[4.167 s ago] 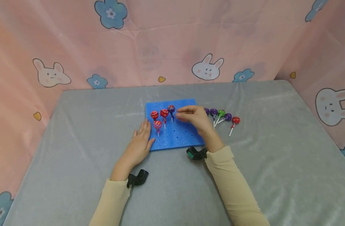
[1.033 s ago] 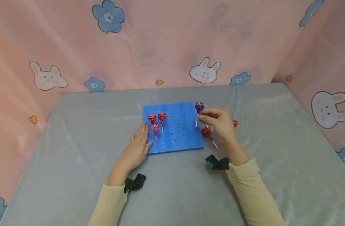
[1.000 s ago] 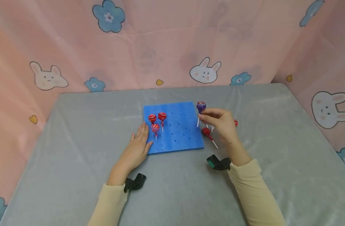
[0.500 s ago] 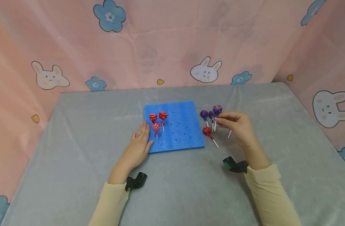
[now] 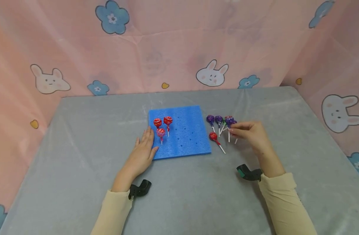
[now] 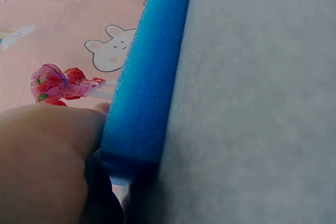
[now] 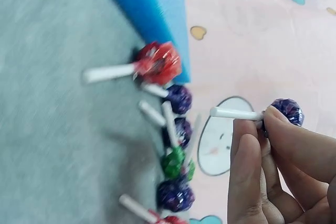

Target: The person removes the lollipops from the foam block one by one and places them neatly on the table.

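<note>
My left hand (image 5: 139,153) rests along the left edge of a blue foam board (image 5: 194,114), its fingers extended. Two red lollipops (image 5: 168,120) and a pink lollipop (image 5: 160,132) stand upright in the board near that hand. Beyond the board's right side, my right hand (image 5: 252,135) pinches a purple lollipop (image 7: 287,111) between thumb and fingers. Its stick points down, above several loose lollipops. Among these are purple lollipops (image 5: 210,119), a green lollipop (image 7: 173,162) and a red lollipop (image 5: 213,136). Another red lollipop (image 7: 170,220) is largely hidden by my right hand in the head view.
Small holes dot the middle and right of the board. A grey cloth covers the table (image 5: 179,195). Behind it hangs a pink curtain (image 5: 138,58) with rabbits and flowers. A black wrist camera (image 5: 250,173) sits on my right wrist, another (image 5: 141,188) on my left.
The purple lollipop stood in the board at first; my right hand has since lifted it out and carried it right, over the loose lollipops. My left hand has stayed on the board.
</note>
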`<state>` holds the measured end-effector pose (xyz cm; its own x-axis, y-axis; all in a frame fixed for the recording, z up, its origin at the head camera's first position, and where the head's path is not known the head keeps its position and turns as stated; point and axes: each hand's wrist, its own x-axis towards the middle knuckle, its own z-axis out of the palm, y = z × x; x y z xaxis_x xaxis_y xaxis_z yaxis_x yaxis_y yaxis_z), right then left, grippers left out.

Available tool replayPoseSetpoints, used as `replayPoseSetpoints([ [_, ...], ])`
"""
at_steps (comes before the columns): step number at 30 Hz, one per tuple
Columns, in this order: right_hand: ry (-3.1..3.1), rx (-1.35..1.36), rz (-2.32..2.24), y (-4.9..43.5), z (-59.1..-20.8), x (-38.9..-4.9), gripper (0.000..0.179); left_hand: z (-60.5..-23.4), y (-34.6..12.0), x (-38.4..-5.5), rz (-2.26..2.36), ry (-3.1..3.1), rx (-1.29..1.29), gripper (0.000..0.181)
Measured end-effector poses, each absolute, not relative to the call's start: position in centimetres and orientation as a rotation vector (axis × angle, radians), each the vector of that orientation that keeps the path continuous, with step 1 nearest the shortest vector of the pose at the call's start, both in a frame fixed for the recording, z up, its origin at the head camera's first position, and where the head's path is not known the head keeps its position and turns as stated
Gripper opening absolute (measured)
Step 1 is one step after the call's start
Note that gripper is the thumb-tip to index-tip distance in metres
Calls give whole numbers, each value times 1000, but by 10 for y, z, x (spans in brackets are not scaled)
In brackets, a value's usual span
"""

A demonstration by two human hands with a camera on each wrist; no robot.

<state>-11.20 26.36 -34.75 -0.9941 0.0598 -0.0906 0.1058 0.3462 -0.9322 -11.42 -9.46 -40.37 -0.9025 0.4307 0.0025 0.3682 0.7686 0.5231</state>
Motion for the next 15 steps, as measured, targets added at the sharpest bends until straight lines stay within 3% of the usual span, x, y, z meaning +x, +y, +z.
replayPoseSetpoints([
  [15,2457,191,-1560,270,-368,-118,31,-404,-95,-114,794,2840,650,62],
])
